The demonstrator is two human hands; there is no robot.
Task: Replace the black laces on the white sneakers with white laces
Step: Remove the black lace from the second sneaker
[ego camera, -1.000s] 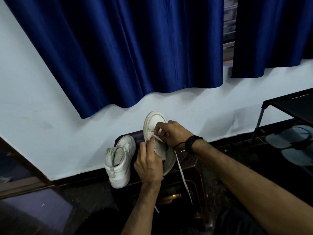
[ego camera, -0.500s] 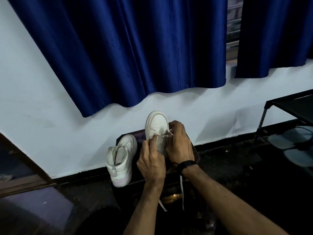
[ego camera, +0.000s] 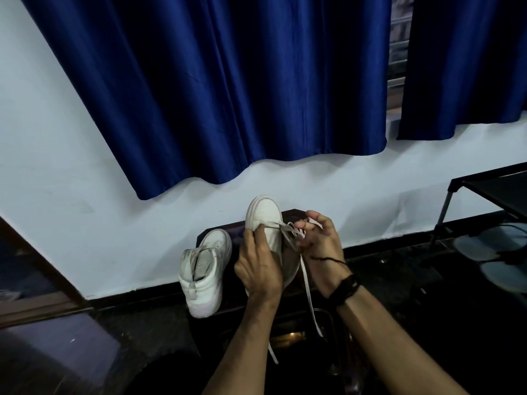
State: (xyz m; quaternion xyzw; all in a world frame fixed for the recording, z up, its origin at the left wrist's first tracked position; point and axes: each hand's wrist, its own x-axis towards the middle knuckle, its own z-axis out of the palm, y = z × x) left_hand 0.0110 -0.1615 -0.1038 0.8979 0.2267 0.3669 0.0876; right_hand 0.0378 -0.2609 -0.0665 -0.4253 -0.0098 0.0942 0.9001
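Two white sneakers lie on a dark stool (ego camera: 291,215) by the wall. My left hand (ego camera: 258,266) grips the right-hand sneaker (ego camera: 265,215) around its middle, thumb on the tongue, toe pointing to the wall. A white lace (ego camera: 306,280) runs across the sneaker's lowest eyelets; my right hand (ego camera: 319,240) pinches it just right of the shoe, and its loose ends hang down in front of the stool. The other sneaker (ego camera: 205,266) lies unlaced to the left, heel towards me. No black lace is visible.
Blue curtains (ego camera: 228,81) hang over a pale wall straight ahead. A black metal rack (ego camera: 490,192) stands at the right with grey slippers (ego camera: 484,249) under it. The floor around the stool is dark; a brown door frame (ego camera: 34,303) runs at the lower left.
My right hand has moved from on top of the sneaker out to its right side, drawing the white lace through the eyelets. My left hand has kept its hold on the shoe.
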